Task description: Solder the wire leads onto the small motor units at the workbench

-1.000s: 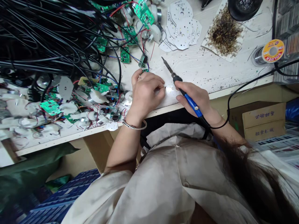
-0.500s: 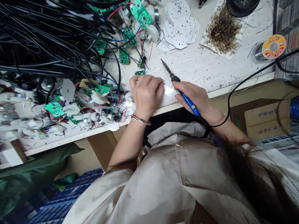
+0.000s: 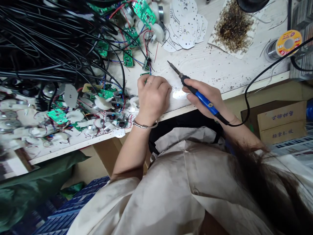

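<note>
Electronics workshop — soldering iron, solder spool, circuit boards.

Can count one soldering iron at centre, one solder spool at right; cannot count overlapping white boards at top.

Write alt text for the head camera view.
A person's right hand holds a blue soldering iron over a white workbench, the left hand curled beside it. Around them lie black cables, green circuit boards, white LED boards and a solder spool.
</note>
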A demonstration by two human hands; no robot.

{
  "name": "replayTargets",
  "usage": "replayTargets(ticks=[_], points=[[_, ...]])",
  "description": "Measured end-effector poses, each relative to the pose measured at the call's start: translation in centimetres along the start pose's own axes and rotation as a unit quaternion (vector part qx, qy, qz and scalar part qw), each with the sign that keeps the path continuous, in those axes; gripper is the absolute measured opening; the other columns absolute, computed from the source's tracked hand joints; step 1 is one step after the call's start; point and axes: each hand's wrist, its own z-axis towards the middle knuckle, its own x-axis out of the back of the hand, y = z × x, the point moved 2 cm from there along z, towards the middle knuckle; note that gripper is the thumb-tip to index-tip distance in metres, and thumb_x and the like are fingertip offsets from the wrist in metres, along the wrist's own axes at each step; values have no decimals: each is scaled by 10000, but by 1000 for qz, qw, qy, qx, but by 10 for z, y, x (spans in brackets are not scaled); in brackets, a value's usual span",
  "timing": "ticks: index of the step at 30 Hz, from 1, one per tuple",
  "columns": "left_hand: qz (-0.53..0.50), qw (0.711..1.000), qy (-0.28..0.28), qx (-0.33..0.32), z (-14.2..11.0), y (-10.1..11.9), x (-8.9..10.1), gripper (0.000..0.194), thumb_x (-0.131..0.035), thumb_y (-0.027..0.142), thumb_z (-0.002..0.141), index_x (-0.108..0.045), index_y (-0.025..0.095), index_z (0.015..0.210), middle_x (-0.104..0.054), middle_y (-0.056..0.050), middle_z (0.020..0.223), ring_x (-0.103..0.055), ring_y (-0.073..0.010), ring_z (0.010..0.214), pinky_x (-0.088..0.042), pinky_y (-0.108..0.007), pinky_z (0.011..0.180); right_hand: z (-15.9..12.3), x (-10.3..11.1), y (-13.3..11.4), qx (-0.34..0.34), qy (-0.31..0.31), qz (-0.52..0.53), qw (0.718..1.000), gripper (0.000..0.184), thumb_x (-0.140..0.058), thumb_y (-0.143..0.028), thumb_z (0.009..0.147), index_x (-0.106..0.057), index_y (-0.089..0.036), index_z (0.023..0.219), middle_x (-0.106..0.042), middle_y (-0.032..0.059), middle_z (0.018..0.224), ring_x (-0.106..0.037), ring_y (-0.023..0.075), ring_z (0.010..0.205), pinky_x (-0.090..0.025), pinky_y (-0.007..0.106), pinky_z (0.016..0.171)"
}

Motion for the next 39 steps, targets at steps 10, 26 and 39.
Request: replayTargets(ticks=[10,26,39], points=[[7,1000,-5,12,-3,6,-1,141,-521,278,983,-627,250,895,-707,-82,1061,-603,-311,1156,-340,-597,1223,-19,-3,14,-8,184,183,966,220,-689,-463,977,-784,-272,1029,-742,-71,640,-690,95,478,-567,189,448],[27,999,14,15,-5,7,-3,177,-515,203,977,-668,252,903,-709,-72,1038,-602,-301,1116,-260,-634,1242,-9,-2,5,-61,123,207,969,289,-697,-505,965,-783,-229,957,-734,-55,608,-691,99,479,-596,187,466],[53,998,34,18,-5,7,-7,175,-530,203,967,-670,236,867,-700,-67,971,-614,-284,1078,-302,-641,1205,-10,-3,7,-66,140,185,970,323,-672,-551,968,-769,-243,968,-724,-73,601,-679,90,469,-578,181,455]])
